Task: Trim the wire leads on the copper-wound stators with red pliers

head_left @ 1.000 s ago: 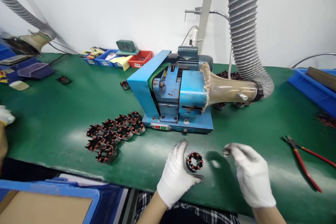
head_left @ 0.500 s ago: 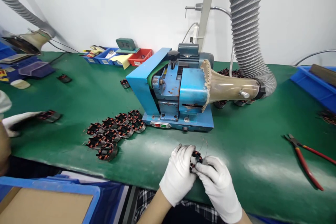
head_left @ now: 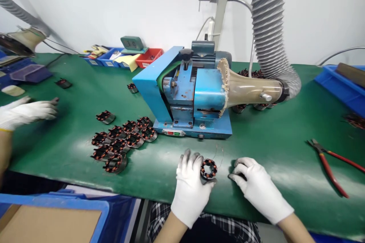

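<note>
My left hand (head_left: pixel 191 184), in a white glove, holds a ring-shaped copper-wound stator (head_left: pixel 209 169) near the bench's front edge. Its thumb is below the ring and its fingers are on the left side. Thin loose wires stick up from the stator's top. To the right, apart from the stator, my gloved right hand (head_left: pixel 253 182) is low over the green bench with its fingers curled and thumb near the fingertips; whether something small is between them is hidden. Several similar stators (head_left: pixel 118 146) stand grouped at the left, with one more (head_left: pixel 105 117) just behind them.
A blue belt machine (head_left: pixel 182 95) with a clear duct (head_left: pixel 251 93) and grey hose stands behind my hands. Red-handled cutters (head_left: pixel 327 167) lie at right. Another person's gloved hand (head_left: pixel 31 112) is at far left. Blue bins (head_left: pixel 342 87) stand at the edges.
My right hand has moved off the stator to the right. The stator's open ring now faces up. Another person's hand has drawn back, and a stator now stands behind the left group.
</note>
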A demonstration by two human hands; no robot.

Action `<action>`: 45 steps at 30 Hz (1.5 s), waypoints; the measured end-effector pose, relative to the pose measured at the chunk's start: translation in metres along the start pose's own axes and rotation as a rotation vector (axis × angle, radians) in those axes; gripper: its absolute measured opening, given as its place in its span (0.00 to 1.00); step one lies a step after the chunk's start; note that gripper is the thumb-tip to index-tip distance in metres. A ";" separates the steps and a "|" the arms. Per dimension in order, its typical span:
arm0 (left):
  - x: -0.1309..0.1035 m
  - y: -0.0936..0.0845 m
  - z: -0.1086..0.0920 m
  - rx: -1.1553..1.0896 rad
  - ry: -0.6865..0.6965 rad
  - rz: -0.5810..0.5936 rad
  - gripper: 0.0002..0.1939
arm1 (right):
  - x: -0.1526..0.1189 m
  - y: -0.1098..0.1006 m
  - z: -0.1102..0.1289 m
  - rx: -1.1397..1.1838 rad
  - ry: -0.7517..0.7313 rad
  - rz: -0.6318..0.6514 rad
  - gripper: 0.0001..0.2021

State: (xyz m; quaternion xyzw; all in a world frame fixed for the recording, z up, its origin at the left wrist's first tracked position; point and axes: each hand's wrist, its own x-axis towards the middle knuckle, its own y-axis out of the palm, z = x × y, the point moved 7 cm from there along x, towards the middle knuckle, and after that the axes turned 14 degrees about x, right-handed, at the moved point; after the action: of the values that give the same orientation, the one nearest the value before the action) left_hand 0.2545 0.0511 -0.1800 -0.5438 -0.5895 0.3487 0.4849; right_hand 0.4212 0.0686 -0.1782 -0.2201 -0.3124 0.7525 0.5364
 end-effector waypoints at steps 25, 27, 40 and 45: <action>0.005 0.005 -0.005 -0.143 0.149 0.184 0.54 | -0.002 -0.039 -0.008 0.127 -0.003 -0.105 0.15; 0.005 -0.001 -0.007 -0.153 0.185 0.231 0.65 | -0.001 -0.021 0.009 0.176 -0.013 0.059 0.17; 0.018 -0.004 -0.025 -0.146 0.288 0.473 0.16 | 0.010 0.042 0.010 0.313 0.110 0.305 0.11; 0.016 -0.007 -0.028 -0.073 0.372 0.443 0.07 | 0.007 0.045 0.006 0.651 0.270 0.295 0.13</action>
State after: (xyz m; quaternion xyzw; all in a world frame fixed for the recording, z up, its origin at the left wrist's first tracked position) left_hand 0.2804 0.0625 -0.1623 -0.7311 -0.3694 0.3189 0.4768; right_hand 0.3850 0.0632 -0.2058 -0.1782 0.0514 0.8455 0.5007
